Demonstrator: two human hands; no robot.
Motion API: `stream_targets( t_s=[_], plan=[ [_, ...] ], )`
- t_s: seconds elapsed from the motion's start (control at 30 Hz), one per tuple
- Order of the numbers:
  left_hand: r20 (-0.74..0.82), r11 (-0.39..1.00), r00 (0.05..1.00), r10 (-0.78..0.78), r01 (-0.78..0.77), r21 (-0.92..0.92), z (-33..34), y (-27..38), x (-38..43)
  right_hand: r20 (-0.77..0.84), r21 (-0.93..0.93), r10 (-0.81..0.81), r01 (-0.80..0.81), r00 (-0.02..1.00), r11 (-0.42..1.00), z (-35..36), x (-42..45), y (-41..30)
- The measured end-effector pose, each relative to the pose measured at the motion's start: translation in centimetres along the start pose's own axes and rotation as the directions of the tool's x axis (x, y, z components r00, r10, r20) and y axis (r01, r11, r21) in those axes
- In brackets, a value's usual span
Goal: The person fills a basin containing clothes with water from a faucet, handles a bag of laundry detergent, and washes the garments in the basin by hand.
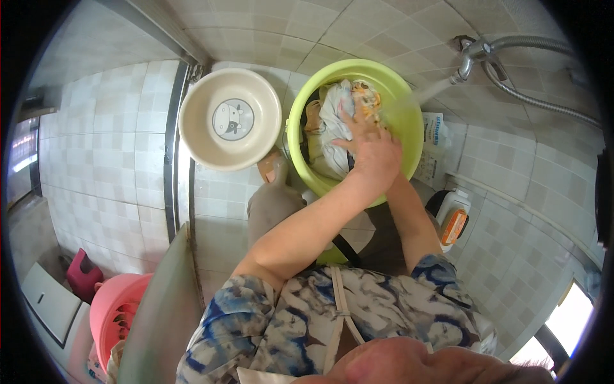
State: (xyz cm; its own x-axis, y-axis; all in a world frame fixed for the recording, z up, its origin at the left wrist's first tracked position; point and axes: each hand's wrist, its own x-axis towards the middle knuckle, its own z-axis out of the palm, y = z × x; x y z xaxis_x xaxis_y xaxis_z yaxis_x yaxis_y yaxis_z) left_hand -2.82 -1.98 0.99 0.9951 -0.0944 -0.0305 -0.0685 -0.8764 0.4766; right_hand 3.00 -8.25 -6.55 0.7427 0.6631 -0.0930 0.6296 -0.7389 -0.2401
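Note:
A lime-green plastic tub (416,125) stands before me with wet laundry (333,122) inside: pale, patterned, tan and dark fabric. My forearms cross at its near edge. My right hand (356,126) reaches under my left wrist, its fingers spread on the pale cloth. My left hand (381,151) lies over the back of the right hand, fingers slightly apart and pointing away from me; nothing shows in its grasp. Water sprays from a metal wall tap (463,69) into the right side of the tub.
A cream basin (192,120) with a cow picture stands left of the tub. A printed packet (431,139) and a white bottle (451,221) are at the right. A metal door track (182,192), a door panel (160,297) and a pink tub (103,312) lie left. A flexible hose (542,101) hangs along the wall.

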Motion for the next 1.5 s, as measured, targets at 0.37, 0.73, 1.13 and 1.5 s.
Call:
stream_targets(
  t_s=[0.37,0.73,1.13,1.5],
  plan=[
    [0.410,0.995,0.911,0.047,-0.008,-0.095,-2.9,1.6,-0.4,0.631,0.154,0.385,-0.596,0.673,0.788,12.7,4.5,10.4],
    [0.396,0.998,0.917,0.048,-0.032,-0.047,-2.5,1.4,0.3,0.283,0.278,0.498,-0.568,0.819,0.775,9.4,-2.2,9.2],
    [0.174,0.996,0.984,0.023,-0.037,0.077,1.2,2.4,0.1,0.059,0.214,0.529,-0.529,0.846,0.821,3.6,-4.3,-0.3],
    [0.224,0.995,0.969,0.099,-0.102,0.005,-1.3,2.5,-1.0,0.271,-0.127,0.613,-0.604,0.742,0.787,11.9,2.9,0.2]
  ],
)
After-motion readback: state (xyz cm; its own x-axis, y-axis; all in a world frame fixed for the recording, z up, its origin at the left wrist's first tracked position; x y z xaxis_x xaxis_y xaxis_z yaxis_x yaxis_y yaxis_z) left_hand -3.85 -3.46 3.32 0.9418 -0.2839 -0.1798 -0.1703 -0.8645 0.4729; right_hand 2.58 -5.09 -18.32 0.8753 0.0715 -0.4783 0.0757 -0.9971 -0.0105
